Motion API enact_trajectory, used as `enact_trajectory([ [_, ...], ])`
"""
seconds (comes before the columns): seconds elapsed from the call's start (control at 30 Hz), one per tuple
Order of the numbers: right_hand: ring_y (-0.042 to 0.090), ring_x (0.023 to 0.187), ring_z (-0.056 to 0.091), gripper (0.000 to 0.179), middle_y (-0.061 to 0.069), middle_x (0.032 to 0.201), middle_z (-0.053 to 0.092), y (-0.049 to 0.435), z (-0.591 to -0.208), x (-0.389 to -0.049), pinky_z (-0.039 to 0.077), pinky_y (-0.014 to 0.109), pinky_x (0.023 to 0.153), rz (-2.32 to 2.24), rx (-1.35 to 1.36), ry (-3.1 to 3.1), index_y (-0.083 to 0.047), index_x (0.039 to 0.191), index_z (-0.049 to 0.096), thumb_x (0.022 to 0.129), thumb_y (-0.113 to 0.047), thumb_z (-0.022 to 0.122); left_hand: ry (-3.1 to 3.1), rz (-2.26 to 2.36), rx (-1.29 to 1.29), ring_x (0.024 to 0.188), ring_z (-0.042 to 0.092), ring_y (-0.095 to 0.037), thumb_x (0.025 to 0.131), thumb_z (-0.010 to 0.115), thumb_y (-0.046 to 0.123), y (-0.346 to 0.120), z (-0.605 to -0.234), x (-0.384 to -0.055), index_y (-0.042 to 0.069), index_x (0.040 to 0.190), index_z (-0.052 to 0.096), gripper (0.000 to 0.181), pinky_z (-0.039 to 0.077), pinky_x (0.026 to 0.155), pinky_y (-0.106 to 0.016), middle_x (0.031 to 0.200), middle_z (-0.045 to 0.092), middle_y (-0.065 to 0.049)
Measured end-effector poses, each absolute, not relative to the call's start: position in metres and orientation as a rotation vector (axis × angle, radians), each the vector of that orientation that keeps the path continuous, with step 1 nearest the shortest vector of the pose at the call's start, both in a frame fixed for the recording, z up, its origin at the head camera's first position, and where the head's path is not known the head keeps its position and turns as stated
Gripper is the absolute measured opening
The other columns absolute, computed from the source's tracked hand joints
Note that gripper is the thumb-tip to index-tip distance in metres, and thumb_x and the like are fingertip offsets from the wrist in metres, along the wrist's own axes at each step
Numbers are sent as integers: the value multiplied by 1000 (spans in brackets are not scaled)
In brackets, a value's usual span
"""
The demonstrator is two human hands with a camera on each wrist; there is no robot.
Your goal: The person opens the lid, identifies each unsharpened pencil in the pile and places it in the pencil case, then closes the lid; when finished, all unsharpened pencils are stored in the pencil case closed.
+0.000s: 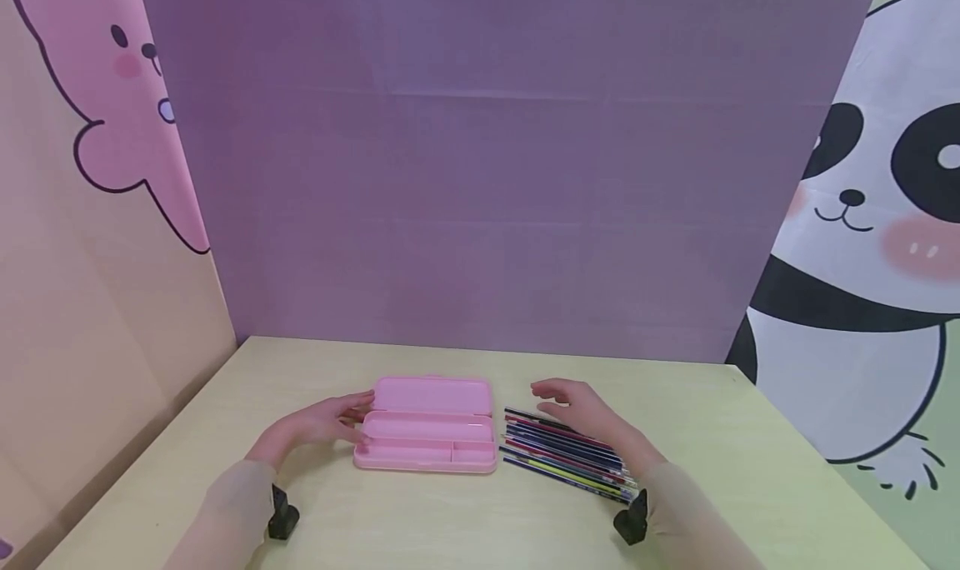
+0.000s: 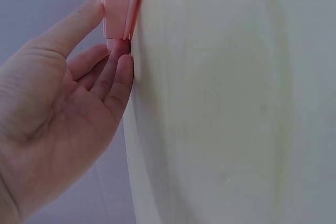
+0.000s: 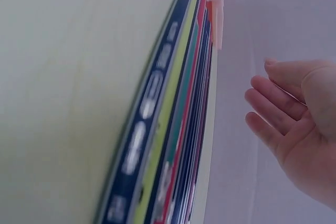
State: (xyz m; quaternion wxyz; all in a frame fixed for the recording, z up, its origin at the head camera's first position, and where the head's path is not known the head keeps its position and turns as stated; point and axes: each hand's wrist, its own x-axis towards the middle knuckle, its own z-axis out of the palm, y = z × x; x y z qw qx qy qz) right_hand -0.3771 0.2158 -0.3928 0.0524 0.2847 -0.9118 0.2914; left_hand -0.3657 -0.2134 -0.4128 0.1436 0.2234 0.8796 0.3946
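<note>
An opened pink pencil case (image 1: 405, 452) lies on the table, its lid (image 1: 432, 396) laid back on the far side. My left hand (image 1: 326, 420) holds its left end. In the left wrist view the thumb is against the case (image 2: 118, 6) and the other fingers curve at its end. Right of the case is a row of pencils (image 1: 562, 452), mostly dark blue with some red and a yellow-green one. Above their far side hovers my right hand (image 1: 585, 409), fingers loosely bent and holding nothing. The right wrist view shows this hand (image 3: 299, 114) apart from the pencils (image 3: 173, 93).
The light wooden table (image 1: 420, 520) ends at a purple backdrop (image 1: 480, 178). A small divider (image 1: 453, 452) splits the front compartment of the case. Dark wrist mounts (image 1: 282, 516) sit on both sleeves. A panda picture (image 1: 847, 303) covers the right wall.
</note>
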Motion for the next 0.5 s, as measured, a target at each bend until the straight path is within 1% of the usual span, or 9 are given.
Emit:
enact_trajectory([
  [0.2,31,102,63,34,18,112,66,229,-391,-373,54,43,87,875,861,-2767,4,121,58,93,-15,59,2536,1140,629,128,41,-41,83,71,23,-213,-413,-365,1,147,24,83,36,106,-55,146,36,-22],
  [0.5,26,93,65,30,11,101,69,252,-390,-369,56,36,80,840,801,-2794,3,114,62,91,-16,61,2537,1134,663,128,41,-41,84,70,24,-214,-413,-365,0,147,23,82,36,106,-54,146,36,-24],
])
